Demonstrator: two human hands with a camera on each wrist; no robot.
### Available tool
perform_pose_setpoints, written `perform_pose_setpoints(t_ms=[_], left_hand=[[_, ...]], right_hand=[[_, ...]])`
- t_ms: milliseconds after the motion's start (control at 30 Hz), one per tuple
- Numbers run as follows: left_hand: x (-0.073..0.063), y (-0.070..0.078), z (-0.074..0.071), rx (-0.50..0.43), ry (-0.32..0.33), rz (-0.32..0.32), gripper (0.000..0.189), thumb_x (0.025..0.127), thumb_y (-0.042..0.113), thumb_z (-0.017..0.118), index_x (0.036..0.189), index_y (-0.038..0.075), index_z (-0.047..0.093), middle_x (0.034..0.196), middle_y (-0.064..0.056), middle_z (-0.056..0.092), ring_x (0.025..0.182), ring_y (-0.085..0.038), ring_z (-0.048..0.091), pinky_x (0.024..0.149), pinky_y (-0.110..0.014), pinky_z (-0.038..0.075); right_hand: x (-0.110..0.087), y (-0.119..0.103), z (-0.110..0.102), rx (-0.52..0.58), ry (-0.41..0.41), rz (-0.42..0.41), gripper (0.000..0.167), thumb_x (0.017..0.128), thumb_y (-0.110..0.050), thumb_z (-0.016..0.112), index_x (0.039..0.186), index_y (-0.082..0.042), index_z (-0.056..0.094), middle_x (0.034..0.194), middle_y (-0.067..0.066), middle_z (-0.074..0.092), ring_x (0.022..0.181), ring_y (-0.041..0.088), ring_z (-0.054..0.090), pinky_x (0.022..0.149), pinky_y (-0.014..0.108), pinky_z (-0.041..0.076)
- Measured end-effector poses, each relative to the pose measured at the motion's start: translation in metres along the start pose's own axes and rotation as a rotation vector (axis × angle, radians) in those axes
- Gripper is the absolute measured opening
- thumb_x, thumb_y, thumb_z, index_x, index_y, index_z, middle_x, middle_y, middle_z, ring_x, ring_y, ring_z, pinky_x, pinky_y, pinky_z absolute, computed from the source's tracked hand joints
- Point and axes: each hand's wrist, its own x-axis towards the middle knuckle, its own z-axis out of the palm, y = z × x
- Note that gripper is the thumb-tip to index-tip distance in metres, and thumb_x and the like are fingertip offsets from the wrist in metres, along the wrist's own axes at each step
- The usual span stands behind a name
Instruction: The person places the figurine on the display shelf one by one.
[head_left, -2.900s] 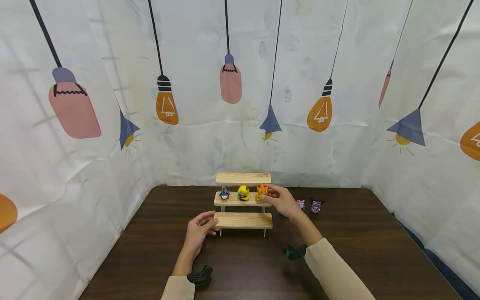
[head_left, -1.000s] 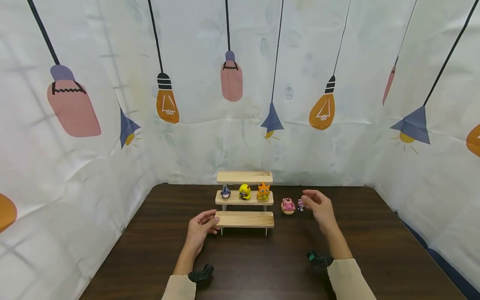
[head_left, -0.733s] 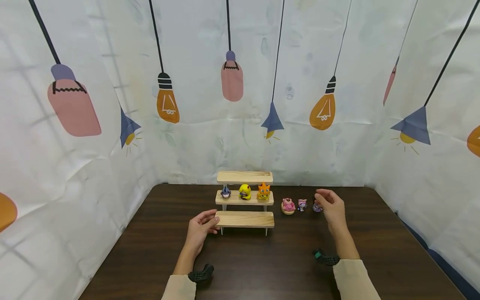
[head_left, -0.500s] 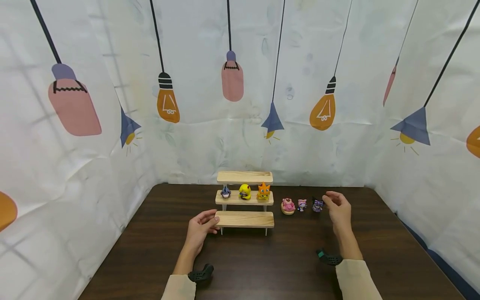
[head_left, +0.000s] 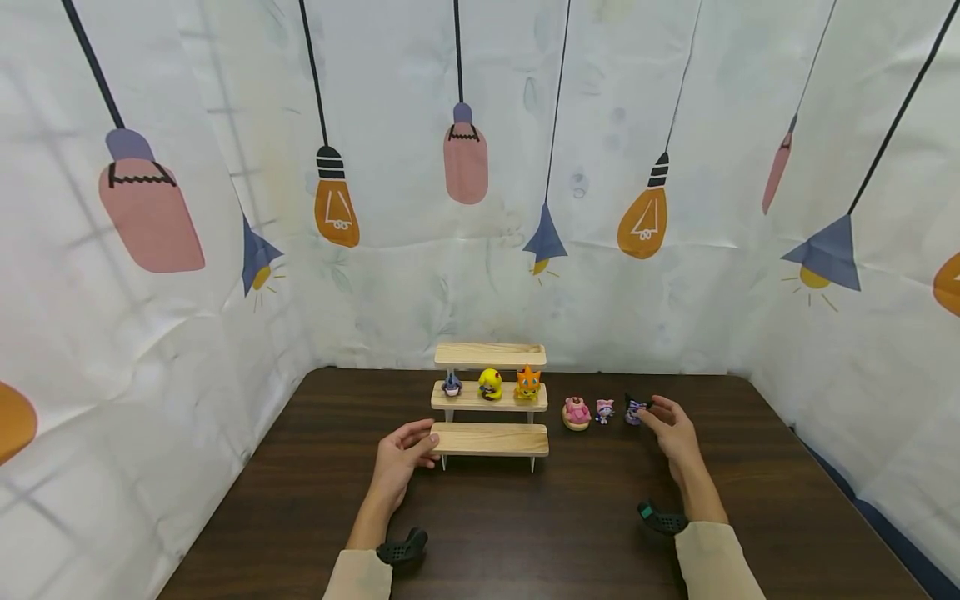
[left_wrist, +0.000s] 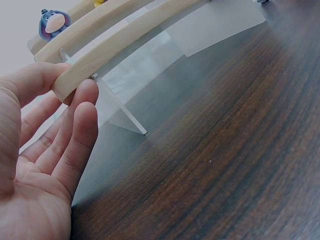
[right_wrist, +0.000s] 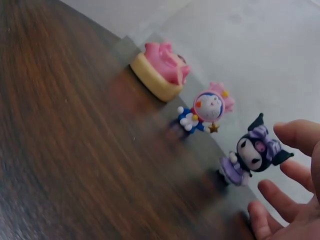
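My left hand point(head_left: 401, 454) pinches the left end of the lowest board of a three-tier wooden display stand point(head_left: 489, 438), thumb on top and fingers beneath, as the left wrist view shows. On the middle tier sit a blue donkey figurine point(left_wrist: 54, 24), a yellow figurine point(head_left: 490, 384) and an orange figurine with pointed ears point(head_left: 528, 384). At the right, my right hand point(head_left: 675, 429) is spread beside a purple and black figurine point(right_wrist: 252, 152) standing on the table. Its thumb and fingers lie either side of the black ear in the right wrist view, without closing on it.
Left of the purple figurine stand a small pink-hooded figurine point(right_wrist: 206, 109) and a pink figurine on a round tan base point(right_wrist: 161, 71), roughly in a row. The dark wooden table point(head_left: 480, 533) ends at a white curtain point(head_left: 375, 308) printed with lamps.
My right hand has let go of the orange figurine on the middle tier and moved right, past the table figurines, to the purple one. My left hand has kept its grip on the stand.
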Motion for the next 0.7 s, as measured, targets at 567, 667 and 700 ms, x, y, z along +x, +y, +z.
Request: perform_pose_setpoints(t_ms=[567,667,700], left_hand=[[0.000,0.000,0.000,0.000,-0.005,0.007,0.043,0.091,0.007,0.077,0.130,-0.006,0.064,0.103,-0.010,0.074,0.069,-0.018,0.072,0.062,-0.029,0.061],[-0.001,0.000,0.000,0.000,-0.006,0.005,0.044,0.091,0.007,0.077,0.131,-0.006,0.063,0.103,-0.010,0.074,0.069,-0.018,0.072,0.062,-0.029,0.061],[-0.001,0.001,0.000,0.001,-0.006,0.005,0.045,0.091,0.007,0.076,0.131,-0.006,0.063,0.103,-0.010,0.074,0.069,-0.018,0.072,0.062,-0.029,0.061]], right_hand=[[0.012,0.012,-0.003,-0.087,-0.077,-0.016,0.074,0.103,-0.038,0.063,0.161,-0.008,0.026,0.160,0.029,0.032,0.148,0.045,0.030,0.118,0.061,0.032],[0.014,0.011,-0.004,-0.109,-0.093,-0.012,0.074,0.103,-0.038,0.062,0.161,-0.009,0.027,0.159,0.029,0.031,0.147,0.045,0.030,0.119,0.062,0.032],[0.015,0.011,-0.004,-0.115,-0.098,-0.012,0.073,0.103,-0.038,0.061,0.161,-0.009,0.027,0.159,0.029,0.031,0.147,0.045,0.031,0.119,0.062,0.032]])
